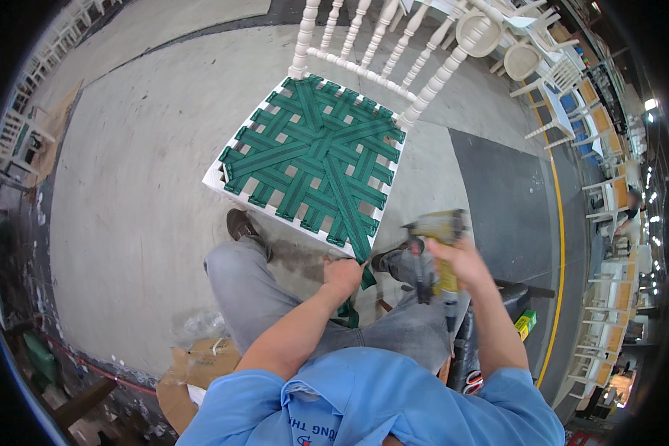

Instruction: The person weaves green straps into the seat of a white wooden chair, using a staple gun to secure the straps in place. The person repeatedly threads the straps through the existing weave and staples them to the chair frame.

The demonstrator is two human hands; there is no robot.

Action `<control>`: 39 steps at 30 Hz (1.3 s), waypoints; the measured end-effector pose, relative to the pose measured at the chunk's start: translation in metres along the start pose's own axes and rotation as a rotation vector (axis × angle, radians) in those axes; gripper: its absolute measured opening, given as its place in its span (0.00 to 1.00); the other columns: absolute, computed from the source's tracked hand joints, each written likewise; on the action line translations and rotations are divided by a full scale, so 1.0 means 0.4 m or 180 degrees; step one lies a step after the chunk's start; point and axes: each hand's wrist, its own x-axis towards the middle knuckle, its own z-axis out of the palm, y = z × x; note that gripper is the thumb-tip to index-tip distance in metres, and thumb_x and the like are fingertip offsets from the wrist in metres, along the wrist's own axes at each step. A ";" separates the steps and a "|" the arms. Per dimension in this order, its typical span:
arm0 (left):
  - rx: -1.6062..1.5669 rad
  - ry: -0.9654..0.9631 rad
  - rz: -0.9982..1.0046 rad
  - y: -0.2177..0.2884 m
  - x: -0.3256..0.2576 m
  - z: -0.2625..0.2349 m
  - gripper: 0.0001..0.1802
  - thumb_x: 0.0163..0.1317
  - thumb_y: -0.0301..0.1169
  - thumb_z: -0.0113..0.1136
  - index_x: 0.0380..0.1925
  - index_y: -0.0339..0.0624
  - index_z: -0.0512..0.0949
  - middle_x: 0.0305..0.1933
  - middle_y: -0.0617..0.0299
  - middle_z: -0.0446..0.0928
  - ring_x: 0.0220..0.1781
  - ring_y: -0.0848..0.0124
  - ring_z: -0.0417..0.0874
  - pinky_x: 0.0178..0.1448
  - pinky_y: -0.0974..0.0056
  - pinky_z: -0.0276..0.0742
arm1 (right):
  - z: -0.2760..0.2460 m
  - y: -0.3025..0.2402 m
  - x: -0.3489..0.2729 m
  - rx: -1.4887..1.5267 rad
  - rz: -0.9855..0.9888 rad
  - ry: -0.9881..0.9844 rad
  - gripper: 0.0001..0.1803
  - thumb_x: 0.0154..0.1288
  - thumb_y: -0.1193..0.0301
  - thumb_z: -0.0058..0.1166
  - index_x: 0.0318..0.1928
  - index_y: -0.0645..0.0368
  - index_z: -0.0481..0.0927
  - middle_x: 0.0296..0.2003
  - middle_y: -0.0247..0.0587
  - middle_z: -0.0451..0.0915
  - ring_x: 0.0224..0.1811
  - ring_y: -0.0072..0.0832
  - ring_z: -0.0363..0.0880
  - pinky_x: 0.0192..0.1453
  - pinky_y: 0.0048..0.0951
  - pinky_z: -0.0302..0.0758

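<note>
A white wooden chair (349, 68) with turned spindles stands before me, its back on the far side. Green webbing (297, 157) is woven across its white seat frame (273, 213), with two diagonal bands crossing on top. My left hand (342, 277) is closed on the loose green strap (369, 278) at the seat's near right corner; the strap's tail hangs between my legs. To the right, apart from the seat, my right hand (462, 262) grips a yellow and black staple gun (443, 226) by its handle. The gun is blurred by motion.
A cardboard box (214, 363) and clear plastic lie at my left. By my right hip are red-handled scissors (473, 382) and a green and yellow box (525, 324). Rows of white chairs (606, 297) line the right side, with more chairs (524, 59) at the back right.
</note>
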 end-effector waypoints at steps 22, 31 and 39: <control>-0.0265 0.0183 0.0268 -0.029 -0.008 0.006 0.30 0.82 0.54 0.43 0.42 0.49 0.90 0.48 0.54 0.91 0.55 0.56 0.90 0.81 0.28 0.56 | 0.243 0.016 0.179 -0.1145 0.0086 -0.0517 0.26 0.68 0.55 0.73 0.49 0.68 0.83 0.25 0.39 0.83 0.21 0.26 0.81 0.26 0.33 0.78; 0.0006 -0.0149 0.0245 -0.003 -0.011 -0.016 0.32 0.83 0.55 0.38 0.51 0.47 0.88 0.56 0.54 0.89 0.62 0.58 0.88 0.82 0.29 0.55 | 0.257 0.004 0.151 -0.1315 0.0181 -0.0668 0.21 0.70 0.59 0.71 0.48 0.66 0.84 0.26 0.39 0.84 0.20 0.26 0.80 0.26 0.33 0.78; -0.1201 -0.0674 -0.0105 0.016 -0.036 -0.081 0.31 0.80 0.55 0.49 0.43 0.38 0.88 0.47 0.51 0.90 0.55 0.55 0.90 0.68 0.43 0.76 | 0.152 -0.043 0.096 -0.0501 -0.0038 -0.0444 0.19 0.71 0.61 0.70 0.51 0.63 0.83 0.33 0.37 0.85 0.22 0.23 0.79 0.24 0.29 0.75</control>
